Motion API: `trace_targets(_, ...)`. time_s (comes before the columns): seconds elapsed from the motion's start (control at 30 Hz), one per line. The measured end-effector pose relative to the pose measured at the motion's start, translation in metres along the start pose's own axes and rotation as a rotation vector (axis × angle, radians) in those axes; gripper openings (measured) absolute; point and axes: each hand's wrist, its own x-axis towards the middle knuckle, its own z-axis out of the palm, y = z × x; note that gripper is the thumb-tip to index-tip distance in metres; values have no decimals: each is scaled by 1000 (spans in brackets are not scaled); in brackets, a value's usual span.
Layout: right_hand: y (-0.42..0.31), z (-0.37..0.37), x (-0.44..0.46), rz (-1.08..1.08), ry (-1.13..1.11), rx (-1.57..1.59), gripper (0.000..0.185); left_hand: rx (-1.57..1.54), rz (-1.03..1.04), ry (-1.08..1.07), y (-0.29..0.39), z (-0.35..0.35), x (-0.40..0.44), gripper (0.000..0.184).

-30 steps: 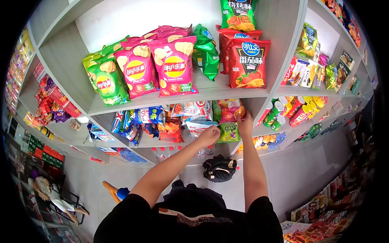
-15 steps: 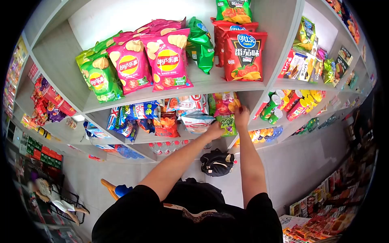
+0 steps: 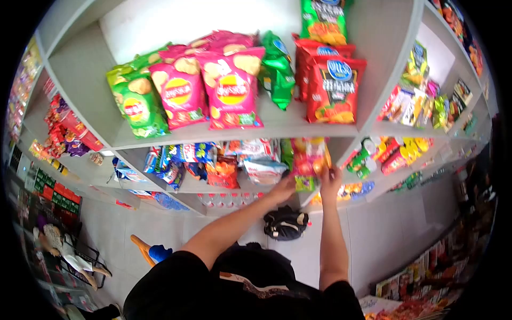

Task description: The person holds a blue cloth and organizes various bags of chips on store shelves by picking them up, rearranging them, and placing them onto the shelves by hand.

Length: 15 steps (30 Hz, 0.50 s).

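My right hand (image 3: 331,183) grips the right edge of a pink and orange snack bag (image 3: 310,156) on the lower shelf, its fingers closed on the wrapper. Below that bag's front shows the lower part of a green snack bag (image 3: 305,183). My left hand (image 3: 285,189) is at the green bag's left side, fingers bent in against it; blur hides the fingertips. Just left of my left hand lies a white and blue snack bag (image 3: 265,172). A red-orange bag (image 3: 222,173) stands further left.
On the upper shelf (image 3: 288,127) stand pink bags (image 3: 232,88), a green bag (image 3: 140,106) and a red bag (image 3: 336,90). A divider (image 3: 341,152) rises right of my right hand. A black backpack (image 3: 286,222) sits on the floor. A person (image 3: 66,250) sits at the far left.
The pink and orange bag has come forward and down, covering more of the green bag. My right hand has lowered and moved slightly right with it. The view has shifted and blurred.
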Motion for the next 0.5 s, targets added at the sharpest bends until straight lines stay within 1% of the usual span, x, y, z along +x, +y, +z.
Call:
trace_targets(0.03,-13,-11,-14,40,-1,108,23,-184,-52,50,-8,-2,-9,35)
trace_targets(0.07,-26,-25,-27,117,-45,80,24,-204,-86,46,-4,-9,-25,39)
trace_targets(0.1,-29,-38,-40,146,-67,119,22,-227,-107,-28,-5,-20,-35,48)
trace_targets(0.13,-57,-52,-54,167,-142,93,19,-313,-113,-23,-4,-26,-50,55)
trace_targets(0.17,-64,-61,-67,150,-178,81,17,-406,-94,-141,11,-33,-74,59)
trace_targets(0.23,-81,-72,-87,86,-264,-7,16,-446,-115,-273,40,-45,-116,63)
trace_targets(0.3,-122,-72,-96,156,-427,-83,15,-389,-101,-290,64,-52,-157,62)
trace_targets(0.4,-189,-51,-85,44,-558,-47,15,-444,-54,-39,89,-60,-208,57)
trace_targets(0.5,-234,-19,-75,-170,-660,85,17,-490,70,200,124,-76,-251,54)
